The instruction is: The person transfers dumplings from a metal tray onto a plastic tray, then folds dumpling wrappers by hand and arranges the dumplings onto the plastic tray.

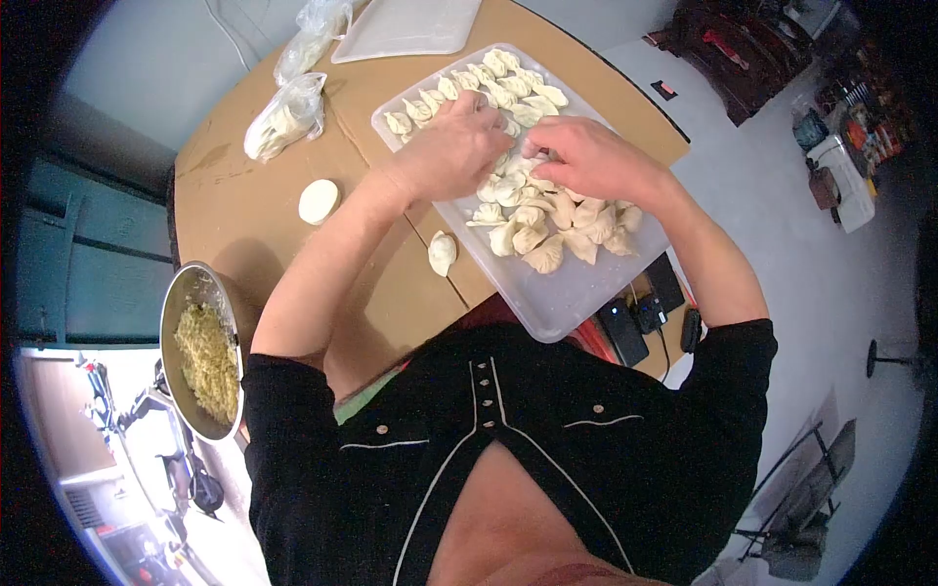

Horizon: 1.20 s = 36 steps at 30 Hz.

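- Brown worktop (225,186) is supporting a tray (576,298), dumplings (530,237) lying inside.
- Left hand (454,148) and right hand (591,156) are hanging curled over them, grips unclear.
- Arranging seems underway; placing is probably needing a light touch.

"Where do we find the strongest light?"

"At lower left, where the floor (220,503) burns out to near white. Over the table (220,186) we get a milder light, its source outside our view."

"Do we see shadows?"

"Soft ones: a dark patch spreads across the table below the left forearm (337,254), and the nearer dumplings (576,234) look duller and warmer than the far ones."

"And sharpness?"

"We can make out many dumpling folds, but the left hand (454,151) is blurred. Speckled noise covers the black top (303,488)."

"At the edges?"

"We get wide-lens bending, indistinct clutter (850,132) at upper right, and grainy black corners."
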Motion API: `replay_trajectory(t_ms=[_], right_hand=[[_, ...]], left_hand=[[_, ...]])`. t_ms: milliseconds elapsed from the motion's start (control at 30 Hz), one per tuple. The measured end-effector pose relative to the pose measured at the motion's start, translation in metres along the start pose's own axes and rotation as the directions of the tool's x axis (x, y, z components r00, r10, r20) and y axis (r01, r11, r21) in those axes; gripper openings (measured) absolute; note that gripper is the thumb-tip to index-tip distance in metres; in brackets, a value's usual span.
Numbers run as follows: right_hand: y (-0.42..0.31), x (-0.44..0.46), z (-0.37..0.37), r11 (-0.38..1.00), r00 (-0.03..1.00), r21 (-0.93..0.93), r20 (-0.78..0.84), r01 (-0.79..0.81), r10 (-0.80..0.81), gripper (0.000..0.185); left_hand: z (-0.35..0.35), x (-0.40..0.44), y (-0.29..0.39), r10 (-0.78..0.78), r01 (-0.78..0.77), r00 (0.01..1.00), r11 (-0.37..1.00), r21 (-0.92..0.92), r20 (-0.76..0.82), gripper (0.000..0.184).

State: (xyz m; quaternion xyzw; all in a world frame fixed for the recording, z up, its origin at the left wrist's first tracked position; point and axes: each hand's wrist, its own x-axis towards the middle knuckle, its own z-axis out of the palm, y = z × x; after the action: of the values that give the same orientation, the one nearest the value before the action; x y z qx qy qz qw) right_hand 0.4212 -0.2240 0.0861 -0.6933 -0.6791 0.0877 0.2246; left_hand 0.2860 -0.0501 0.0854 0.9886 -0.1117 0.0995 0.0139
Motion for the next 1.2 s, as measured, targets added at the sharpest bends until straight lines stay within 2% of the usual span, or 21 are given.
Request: replay_trajectory(t_ms=[67, 167, 267, 333, 400, 433, 500, 533, 600, 667, 767, 833, 1000, 1067, 1133, 1200], right_hand=[[-0.003, -0.003, -0.004, 0.998, 0.999, 0.044, 0.012, -0.040, 0.040, 0.020], [-0.002, -0.009, -0.004, 0.991, 0.996, 0.104, 0.017, -0.084, 0.083, 0.018], [-0.001, -0.014, -0.006, 0.994, 0.998, 0.093, 0.001, -0.065, 0.065, 0.018], [-0.003, -0.018, -0.010, 0.997, 0.999, 0.066, -0.004, -0.045, 0.045, 0.019], [-0.006, -0.022, -0.015, 0.974, 0.992, 0.192, -0.025, -0.118, 0.125, 0.020], [0.001, -0.023, -0.014, 0.974, 0.992, 0.192, -0.025, -0.117, 0.124, 0.020], [0.019, -0.020, -0.012, 0.935, 0.974, 0.331, -0.138, -0.128, 0.182, 0.018], [0.022, -0.018, -0.014, 0.935, 0.974, 0.329, -0.137, -0.128, 0.182, 0.018], [0.024, -0.015, -0.023, 0.839, 0.930, 0.507, -0.176, -0.196, 0.323, 0.015], [0.027, -0.010, -0.025, 0.846, 0.918, 0.481, -0.178, -0.233, 0.354, 0.014], [0.051, 0.000, -0.008, 0.856, 0.934, 0.491, -0.203, -0.164, 0.295, 0.013], [0.055, 0.005, -0.001, 0.938, 0.933, 0.315, -0.270, -0.146, 0.236, 0.014], [0.043, 0.009, 0.002, 0.962, 0.960, 0.214, -0.184, -0.171, 0.212, 0.017], [0.046, 0.012, 0.006, 0.966, 0.965, 0.166, -0.139, -0.198, 0.222, 0.018], [0.050, 0.014, 0.013, 0.966, 0.917, -0.253, -0.395, -0.052, -0.054, 0.018], [0.035, 0.011, 0.007, 0.961, 0.930, -0.268, -0.366, -0.073, -0.032, 0.018]], left_hand=[[0.005, -0.002, 0.003, 0.082, -0.073, 0.991, 0.994, 0.080, -0.110, 0.020], [0.006, -0.004, 0.008, 0.097, -0.079, 0.974, 0.992, 0.096, -0.204, 0.017], [0.002, -0.006, 0.016, 0.057, -0.056, 0.988, 0.998, 0.014, -0.142, 0.013], [0.002, -0.009, 0.019, 0.057, -0.054, 0.988, 0.998, 0.020, -0.145, 0.011], [0.002, -0.011, 0.022, 0.055, -0.052, 0.987, 0.998, 0.028, -0.148, 0.010], [0.001, -0.012, 0.023, 0.029, -0.028, 0.992, 1.000, 0.009, -0.123, 0.009], [0.000, -0.013, 0.025, 0.003, -0.004, 0.995, 1.000, -0.010, -0.098, 0.009], [0.001, -0.014, 0.026, 0.005, -0.005, 0.992, 1.000, 0.007, -0.125, 0.009], [-0.001, -0.017, 0.029, 0.009, -0.005, 0.988, 1.000, 0.026, -0.155, 0.010], [-0.007, -0.019, 0.033, -0.024, 0.024, 0.998, 1.000, -0.004, -0.057, 0.011], [-0.009, -0.023, 0.039, -0.034, 0.034, 0.996, 0.999, -0.001, -0.087, 0.011], [-0.008, -0.026, 0.041, -0.036, 0.036, 0.993, 0.999, -0.009, -0.114, 0.011], [-0.011, -0.035, 0.039, -0.072, 0.055, 0.983, 0.993, -0.104, -0.167, 0.010], [-0.017, -0.038, 0.034, -0.184, 0.142, 0.960, 0.969, -0.201, -0.211, 0.011], [-0.020, -0.044, 0.026, -0.206, 0.159, 0.956, 0.963, -0.219, -0.208, 0.014], [-0.023, -0.048, 0.023, -0.222, 0.172, 0.953, 0.956, -0.237, -0.206, 0.018]])
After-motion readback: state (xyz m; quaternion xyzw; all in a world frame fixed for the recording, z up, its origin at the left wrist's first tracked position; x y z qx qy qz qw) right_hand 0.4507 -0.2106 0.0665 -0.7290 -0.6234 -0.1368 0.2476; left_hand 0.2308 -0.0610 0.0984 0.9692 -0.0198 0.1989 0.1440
